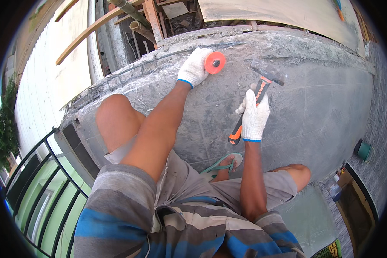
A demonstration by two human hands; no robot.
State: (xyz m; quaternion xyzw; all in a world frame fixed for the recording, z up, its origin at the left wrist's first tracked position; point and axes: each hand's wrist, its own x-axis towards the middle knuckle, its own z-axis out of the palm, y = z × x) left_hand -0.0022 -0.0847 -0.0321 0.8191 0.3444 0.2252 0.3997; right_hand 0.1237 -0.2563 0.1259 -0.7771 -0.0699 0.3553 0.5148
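Note:
My left hand [193,67], in a white knit glove with a blue cuff, is closed round a chisel with a round orange hand guard [214,62]. The dark struck end shows at the guard's centre; the glove and guard hide the rest of the chisel. My right hand [256,115], gloved the same way, grips a club hammer [267,72] by its black and orange handle. The hammer's dusty grey head is raised to the right of the chisel, apart from it. Both hands are over the grey concrete slab [296,116].
Exposed rebar [148,60] runs along the slab's broken far edge. Beyond it are timber posts, bamboo [142,31] and boards. A black metal railing [51,150] stands at the left. A green bucket [363,150] is at the right. My sandalled foot [227,164] rests on the slab.

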